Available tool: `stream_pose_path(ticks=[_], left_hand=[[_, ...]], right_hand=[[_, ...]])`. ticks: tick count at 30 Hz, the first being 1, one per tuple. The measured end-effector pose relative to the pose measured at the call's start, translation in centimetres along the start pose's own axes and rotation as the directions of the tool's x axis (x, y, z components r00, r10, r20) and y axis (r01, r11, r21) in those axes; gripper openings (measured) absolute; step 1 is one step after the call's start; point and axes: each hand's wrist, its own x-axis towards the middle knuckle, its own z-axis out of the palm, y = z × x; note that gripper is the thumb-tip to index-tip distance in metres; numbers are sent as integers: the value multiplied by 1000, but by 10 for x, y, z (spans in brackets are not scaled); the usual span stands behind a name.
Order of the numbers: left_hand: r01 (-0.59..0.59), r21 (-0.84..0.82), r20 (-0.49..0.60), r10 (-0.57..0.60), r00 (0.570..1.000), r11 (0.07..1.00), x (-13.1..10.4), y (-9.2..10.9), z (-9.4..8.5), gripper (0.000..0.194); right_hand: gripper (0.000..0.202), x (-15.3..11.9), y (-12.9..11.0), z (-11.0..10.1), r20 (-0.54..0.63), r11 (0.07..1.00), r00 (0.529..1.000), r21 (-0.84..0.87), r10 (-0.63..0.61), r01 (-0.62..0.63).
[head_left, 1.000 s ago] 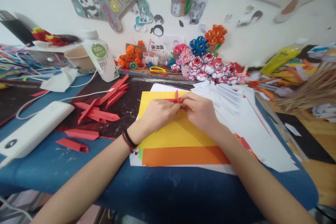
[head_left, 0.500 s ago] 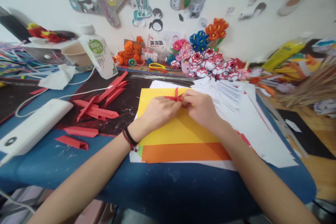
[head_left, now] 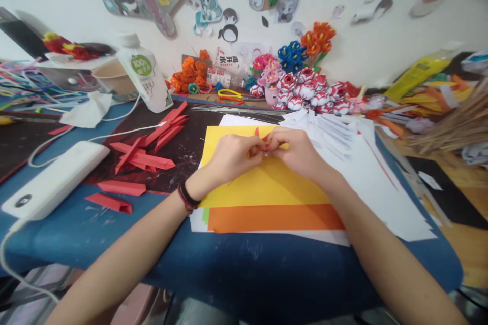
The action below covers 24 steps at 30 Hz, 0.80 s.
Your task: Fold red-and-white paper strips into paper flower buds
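Note:
My left hand (head_left: 237, 156) and my right hand (head_left: 293, 148) meet above a yellow sheet of paper (head_left: 244, 188). Between their pinched fingertips is a red folded paper piece (head_left: 257, 132), mostly covered by the fingers; one pointed tip sticks up behind them. Both hands are closed on it. An orange sheet (head_left: 274, 217) shows under the yellow one, with white paper below. To the left lies a pile of red folded paper strips (head_left: 143, 155), and two more red strips (head_left: 121, 188) lie nearer the front edge.
A white power bank (head_left: 53, 180) with a cable lies at the left. Behind it stands a white bottle (head_left: 147, 78). Red-and-white paper flowers (head_left: 305, 91) line the wall. White paper strips (head_left: 331, 134) lie at the right, near a yellow bottle (head_left: 423, 71).
My fingers have shifted around the red paper piece and now cover more of it; less of its points shows. My left hand's fingers have curled. The view has moved slightly.

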Motion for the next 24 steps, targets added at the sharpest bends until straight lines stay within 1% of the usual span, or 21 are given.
stream_pose_path(ticks=[1, 3, 5, 8, 12, 15, 18, 21, 24], left_hand=[[-4, 37, -14, 4, 1000, 999, 0, 0, 0, 15], [-40, 174, -46, 49, 998, 984, -1, -2, 2, 16], [-91, 282, -56, 111, 992, 955, -2, -4, 3, 21], [-137, 321, -66, 167, 984, 937, -3, -7, 3, 26], [-108, 337, -133, 161, 978, 935, -3, -7, 2, 27], [-48, 331, -155, 105, 982, 942, -3, -4, 2, 27], [-40, 285, -123, 79, 989, 958, -3, -2, 0, 24], [-49, 194, -133, 76, 988, 980, -1, -1, -3, 19], [-14, 76, -167, 27, 986, 997, 2, -1, -6, 15]], right_hand=[[15, 1, 1, 0, -14, 999, 1000, 40, 25, -25], [12, 2, 3, 0, -48, 993, 997, 98, 65, -61], [11, 3, 3, 0, -85, 992, 993, 104, 77, -68], [8, 4, -1, -1, -133, 997, 988, 14, 79, -77], [10, 5, -7, 0, -159, 991, 987, -126, 32, -52], [13, 4, -7, 2, -157, 986, 988, -167, -7, -19], [15, 3, -5, 3, -148, 989, 989, -150, -27, 5], [15, 4, -4, 4, -132, 996, 990, -83, -39, 28], [9, 5, -5, 4, -91, 1000, 996, 29, -4, 7]])
